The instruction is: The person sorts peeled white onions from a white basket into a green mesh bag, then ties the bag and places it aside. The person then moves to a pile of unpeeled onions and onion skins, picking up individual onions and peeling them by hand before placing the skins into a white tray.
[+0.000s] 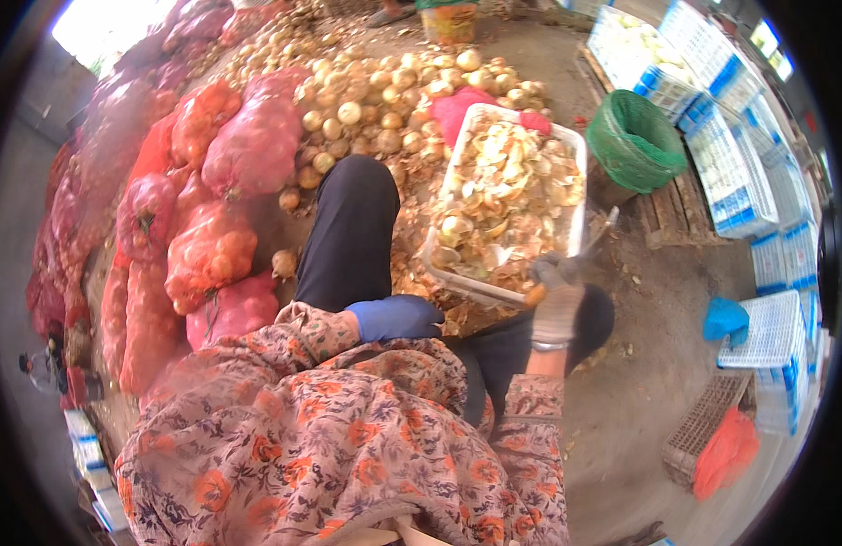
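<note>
My left hand, in a blue glove, lies across my lap with its back up. Its fingers curl under, so I cannot see whether anything is in them. My right hand, in a grey and whitish work glove, is blurred near the front right corner of a white plastic crate. It grips a tool whose orange handle shows beside the fingers; the tool's kind is unclear through the blur. Onion skins heap inside the crate, with a pale onion among them. Pink mesh hangs over its far rim.
Loose onions are piled beyond my knee. Mesh sacks of onions stand at left. To the right are a green-lined bin, a wooden pallet, stacked white and blue crates, and a brown crate with red mesh.
</note>
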A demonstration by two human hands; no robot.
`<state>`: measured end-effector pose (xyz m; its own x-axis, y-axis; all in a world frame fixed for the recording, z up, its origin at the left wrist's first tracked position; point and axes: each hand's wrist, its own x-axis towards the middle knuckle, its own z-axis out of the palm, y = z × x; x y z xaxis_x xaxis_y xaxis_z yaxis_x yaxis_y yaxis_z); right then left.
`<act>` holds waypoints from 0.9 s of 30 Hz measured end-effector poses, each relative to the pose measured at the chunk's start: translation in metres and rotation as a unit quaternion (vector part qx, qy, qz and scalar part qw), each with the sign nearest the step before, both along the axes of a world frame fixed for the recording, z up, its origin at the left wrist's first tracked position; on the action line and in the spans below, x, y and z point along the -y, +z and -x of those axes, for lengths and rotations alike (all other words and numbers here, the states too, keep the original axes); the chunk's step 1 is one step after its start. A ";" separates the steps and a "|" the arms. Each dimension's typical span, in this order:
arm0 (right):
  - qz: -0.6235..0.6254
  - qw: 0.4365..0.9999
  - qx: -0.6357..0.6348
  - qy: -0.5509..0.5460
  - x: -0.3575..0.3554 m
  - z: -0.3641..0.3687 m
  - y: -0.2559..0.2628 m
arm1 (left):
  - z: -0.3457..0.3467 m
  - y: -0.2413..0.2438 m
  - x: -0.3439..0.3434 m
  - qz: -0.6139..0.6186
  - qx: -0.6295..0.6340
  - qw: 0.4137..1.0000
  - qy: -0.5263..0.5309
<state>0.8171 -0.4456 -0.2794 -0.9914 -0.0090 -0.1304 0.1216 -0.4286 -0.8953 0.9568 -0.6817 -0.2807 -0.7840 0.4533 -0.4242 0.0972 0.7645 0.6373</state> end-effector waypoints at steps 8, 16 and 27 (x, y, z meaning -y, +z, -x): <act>-0.099 0.994 0.036 0.034 0.013 -0.006 0.011 | 0.020 0.031 0.044 0.043 0.028 0.997 -0.063; -0.137 0.984 0.071 0.084 0.036 0.046 0.042 | 0.166 -0.019 0.196 0.180 0.001 0.983 0.041; -0.206 0.957 0.193 0.069 0.081 0.119 -0.008 | 0.295 -0.232 0.282 0.343 0.051 0.873 0.343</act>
<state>0.6981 -0.5270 -0.2870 -0.8622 -0.0048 -0.5066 0.5066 -0.0051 -0.8621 0.6617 -0.9634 -0.5129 -0.7137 -0.4956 -0.4950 -0.5634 0.8261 -0.0147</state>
